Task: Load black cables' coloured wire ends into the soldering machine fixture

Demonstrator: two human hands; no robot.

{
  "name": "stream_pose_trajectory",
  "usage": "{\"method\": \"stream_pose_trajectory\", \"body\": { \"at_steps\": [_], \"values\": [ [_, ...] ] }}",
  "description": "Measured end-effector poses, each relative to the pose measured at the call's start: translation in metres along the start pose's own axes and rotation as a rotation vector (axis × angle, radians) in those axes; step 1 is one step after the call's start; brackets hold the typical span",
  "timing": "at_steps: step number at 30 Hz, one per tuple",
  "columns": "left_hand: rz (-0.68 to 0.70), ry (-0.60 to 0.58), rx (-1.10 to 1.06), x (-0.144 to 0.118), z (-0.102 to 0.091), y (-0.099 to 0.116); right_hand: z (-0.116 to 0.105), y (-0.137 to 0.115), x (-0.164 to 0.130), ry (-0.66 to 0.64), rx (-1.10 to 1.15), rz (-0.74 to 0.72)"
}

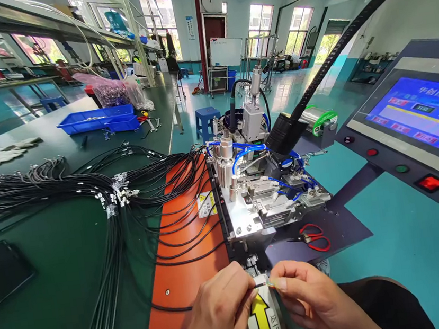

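Over a white, curved drum [273, 291] bearing one yellow arrow, our two hands work close together, fingertips apart. Our left hand [225, 305] grasps one smooth black cable [171, 308], which comes in across the flat orange plate [184, 283]. Our right hand [309, 292] pinches fine coloured wires [271, 284] at the cable's end, too small for us to count.

On the green tabletop [62, 253] to our left lies a thick sheaf of rubbery black leads [111, 274], too many to number, some tipped with pale connectors [121, 190]. Farther back we see two blue plastic trays [96, 123], one long, one short. Ahead stands one machine [275, 208] of bright metal blocks and cylinders, threaded with glossy blue tubes [248, 152]. Beside it, one pair of red-handled scissors [307, 238] rests on a dark flat shelf [344, 234].
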State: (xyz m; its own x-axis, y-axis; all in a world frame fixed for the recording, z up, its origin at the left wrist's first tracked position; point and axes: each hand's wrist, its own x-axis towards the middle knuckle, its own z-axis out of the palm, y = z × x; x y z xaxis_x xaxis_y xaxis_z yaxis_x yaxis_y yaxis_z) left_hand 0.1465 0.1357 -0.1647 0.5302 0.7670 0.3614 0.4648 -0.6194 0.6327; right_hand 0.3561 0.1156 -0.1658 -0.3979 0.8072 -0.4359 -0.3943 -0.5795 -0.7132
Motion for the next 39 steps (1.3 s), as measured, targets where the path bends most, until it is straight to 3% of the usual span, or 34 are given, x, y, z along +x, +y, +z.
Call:
{"method": "stream_pose_trajectory", "body": {
  "at_steps": [8, 25, 39],
  "values": [
    [-0.002, -0.019, -0.005, 0.0, -0.0011, 0.0, -0.0021, 0.0004, -0.0029, 0.018, -0.125, -0.018],
    [-0.032, -0.013, -0.03, -0.0024, -0.0001, 0.0005, -0.0015, -0.0015, -0.0058, 0.019, -0.06, -0.031],
    [-0.073, -0.027, -0.017, -0.0005, -0.0008, 0.0023, -0.0022, 0.0013, -0.0063, 0.048, -0.174, -0.048]
  ]
}}
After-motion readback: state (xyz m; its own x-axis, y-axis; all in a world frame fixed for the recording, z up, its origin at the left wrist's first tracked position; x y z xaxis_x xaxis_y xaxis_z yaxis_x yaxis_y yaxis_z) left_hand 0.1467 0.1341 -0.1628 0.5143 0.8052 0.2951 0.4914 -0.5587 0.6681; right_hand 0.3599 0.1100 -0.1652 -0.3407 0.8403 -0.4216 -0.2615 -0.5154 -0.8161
